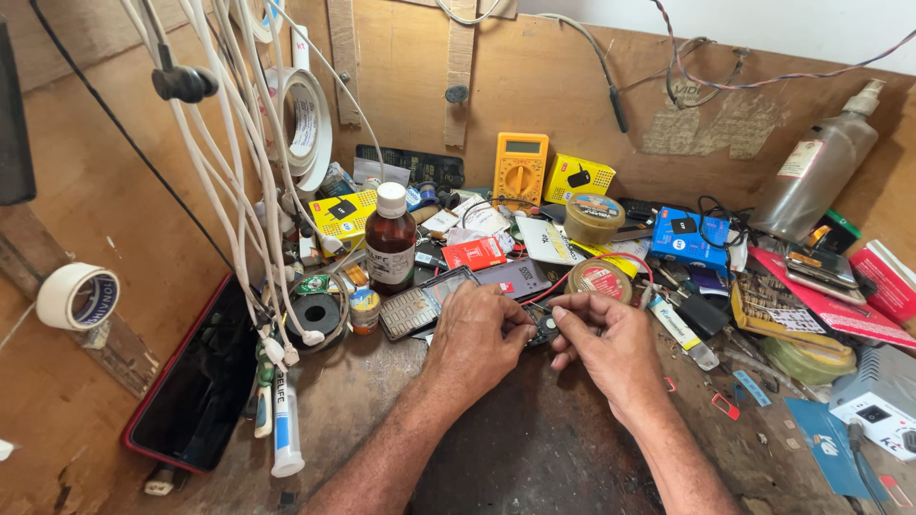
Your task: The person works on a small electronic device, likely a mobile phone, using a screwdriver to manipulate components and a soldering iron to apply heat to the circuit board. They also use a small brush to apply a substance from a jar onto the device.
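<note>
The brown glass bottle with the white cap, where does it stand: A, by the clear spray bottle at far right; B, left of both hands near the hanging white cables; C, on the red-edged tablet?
B: the brown glass bottle stands upright behind the left hand, beside the hanging white cables.

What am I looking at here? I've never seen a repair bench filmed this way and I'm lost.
The one picture comes from a camera worn on the person's head, looking down at their own two bare hands over a cluttered wooden workbench. The left hand and right hand together pinch a small dark circuit board between the fingertips. Around them lie a brown medicine bottle, a yellow multimeter, small boxes, tape rolls and a red-edged tablet. White cables hang down on the left.
</note>
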